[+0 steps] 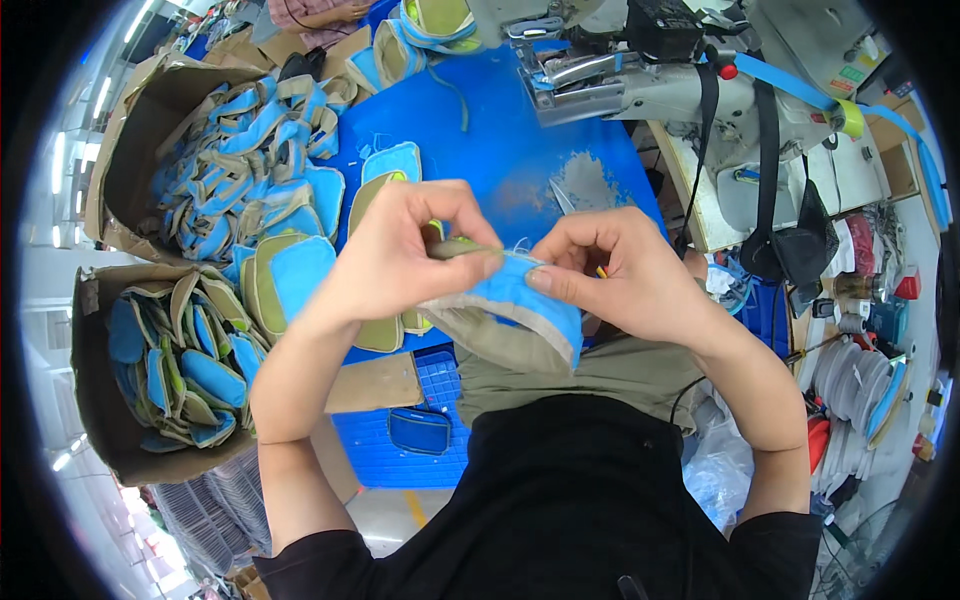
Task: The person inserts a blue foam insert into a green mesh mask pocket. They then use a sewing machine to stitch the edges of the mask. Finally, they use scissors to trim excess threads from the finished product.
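Observation:
Above my lap, both hands pinch a sewn fabric band [540, 308], blue on one face and beige along its edge, bent into a loop. My left hand [412, 245] is closed, its thumb and forefinger gripping the band's upper edge. Close beside it, my right hand [618, 268] pinches the same edge between thumb and fingers. Loose pale threads stick up from the edge between the two hands. A small yellow and red bit shows by the right fingers; what it is I cannot make out. Flat blue and olive fabric panels [392, 160] lie partly hidden behind the left hand.
At the left stand a cardboard box [125, 170] heaped with blue and beige bands and another box [95, 400] of fabric pieces. A sewing machine [640, 90] is at the far right. Pointed metal scissors or snips [562, 197] lie on the blue table [490, 130].

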A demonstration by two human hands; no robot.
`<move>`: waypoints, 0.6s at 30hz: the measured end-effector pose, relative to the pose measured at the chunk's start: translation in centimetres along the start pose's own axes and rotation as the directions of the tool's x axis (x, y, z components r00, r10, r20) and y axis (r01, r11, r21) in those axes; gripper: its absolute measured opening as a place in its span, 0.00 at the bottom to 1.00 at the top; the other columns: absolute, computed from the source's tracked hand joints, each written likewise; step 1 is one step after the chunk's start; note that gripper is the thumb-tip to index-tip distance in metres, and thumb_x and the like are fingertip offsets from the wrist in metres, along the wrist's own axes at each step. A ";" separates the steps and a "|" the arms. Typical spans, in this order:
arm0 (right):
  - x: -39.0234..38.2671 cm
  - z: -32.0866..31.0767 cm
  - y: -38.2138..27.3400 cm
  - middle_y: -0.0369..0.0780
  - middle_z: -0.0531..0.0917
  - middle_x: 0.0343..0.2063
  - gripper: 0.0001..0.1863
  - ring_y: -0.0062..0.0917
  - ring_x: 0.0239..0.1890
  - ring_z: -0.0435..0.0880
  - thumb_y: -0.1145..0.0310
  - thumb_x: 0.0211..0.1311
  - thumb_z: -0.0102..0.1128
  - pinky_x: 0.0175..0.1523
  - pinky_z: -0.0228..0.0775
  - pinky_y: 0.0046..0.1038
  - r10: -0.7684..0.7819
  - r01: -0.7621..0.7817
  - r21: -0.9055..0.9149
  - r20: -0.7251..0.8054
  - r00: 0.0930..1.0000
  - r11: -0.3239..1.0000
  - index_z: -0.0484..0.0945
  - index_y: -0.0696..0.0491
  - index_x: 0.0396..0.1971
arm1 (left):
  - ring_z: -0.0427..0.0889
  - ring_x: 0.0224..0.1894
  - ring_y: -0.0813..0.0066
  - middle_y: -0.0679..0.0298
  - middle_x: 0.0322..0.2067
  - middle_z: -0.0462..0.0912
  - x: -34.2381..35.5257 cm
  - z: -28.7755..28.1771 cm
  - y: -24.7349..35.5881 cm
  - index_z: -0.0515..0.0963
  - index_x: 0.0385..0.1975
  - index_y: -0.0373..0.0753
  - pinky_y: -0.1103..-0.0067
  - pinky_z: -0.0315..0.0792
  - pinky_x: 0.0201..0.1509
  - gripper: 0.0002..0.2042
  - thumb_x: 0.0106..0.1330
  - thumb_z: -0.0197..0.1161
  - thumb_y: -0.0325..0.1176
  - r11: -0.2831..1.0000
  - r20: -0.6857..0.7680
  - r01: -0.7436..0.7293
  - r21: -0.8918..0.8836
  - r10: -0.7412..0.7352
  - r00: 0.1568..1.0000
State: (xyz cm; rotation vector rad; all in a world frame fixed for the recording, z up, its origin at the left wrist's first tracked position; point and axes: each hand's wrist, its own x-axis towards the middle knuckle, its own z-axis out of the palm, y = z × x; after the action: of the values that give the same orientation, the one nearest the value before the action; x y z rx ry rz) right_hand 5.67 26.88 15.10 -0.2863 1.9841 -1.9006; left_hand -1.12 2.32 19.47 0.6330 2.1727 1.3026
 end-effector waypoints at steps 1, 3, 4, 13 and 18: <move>0.3 -0.1 0.3 0.30 0.83 0.25 0.10 0.09 0.26 0.75 0.68 0.67 0.73 0.31 0.65 0.18 0.061 -0.062 0.085 0.021 0.998 0.994 0.86 0.60 0.38 | 0.74 0.27 0.90 0.70 0.28 0.82 0.8 -0.6 0.1 0.86 0.29 0.34 0.84 0.65 0.28 0.05 0.58 0.74 0.27 1.000 0.048 0.011 0.021 -0.012 0.999; 0.9 0.0 0.8 0.30 0.83 0.25 0.09 0.07 0.26 0.75 0.68 0.67 0.71 0.30 0.64 0.17 0.060 -0.059 0.187 -0.001 0.998 0.981 0.86 0.59 0.35 | 0.76 0.31 0.87 0.70 0.30 0.82 2.5 -1.5 -0.3 0.85 0.30 0.33 0.85 0.66 0.30 0.05 0.57 0.74 0.25 0.998 0.130 -0.003 -0.061 0.011 0.991; 1.2 0.0 0.8 0.29 0.84 0.25 0.08 0.06 0.27 0.74 0.68 0.68 0.70 0.30 0.63 0.16 0.057 -0.053 0.237 -0.012 0.998 0.970 0.86 0.58 0.34 | 0.77 0.33 0.86 0.69 0.31 0.81 3.3 -1.9 -0.5 0.85 0.30 0.33 0.86 0.66 0.31 0.05 0.57 0.74 0.24 0.995 0.170 -0.010 -0.099 0.027 0.985; 3.7 -1.2 1.0 0.33 0.87 0.29 0.08 0.10 0.29 0.80 0.69 0.66 0.71 0.34 0.69 0.17 0.150 -0.082 0.547 -0.081 0.985 0.833 0.86 0.59 0.37 | 0.83 0.35 0.84 0.65 0.33 0.89 9.6 -5.2 -1.1 0.88 0.37 0.31 0.85 0.75 0.42 0.08 0.62 0.75 0.28 0.964 0.350 0.099 -0.248 -0.006 0.937; 5.1 -2.0 1.2 0.36 0.88 0.32 0.07 0.14 0.31 0.84 0.70 0.66 0.70 0.37 0.76 0.19 0.209 -0.079 0.699 -0.102 0.973 0.710 0.85 0.59 0.37 | 0.85 0.37 0.82 0.64 0.36 0.89 12.2 -6.2 -1.1 0.87 0.39 0.30 0.83 0.77 0.43 0.09 0.62 0.75 0.27 0.948 0.338 0.132 -0.288 -0.029 0.941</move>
State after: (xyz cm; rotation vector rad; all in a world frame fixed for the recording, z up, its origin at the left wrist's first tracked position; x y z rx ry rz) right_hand 0.34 26.77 13.27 0.2530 1.1784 -2.4534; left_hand -14.44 5.49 18.58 0.5802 1.6659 1.3454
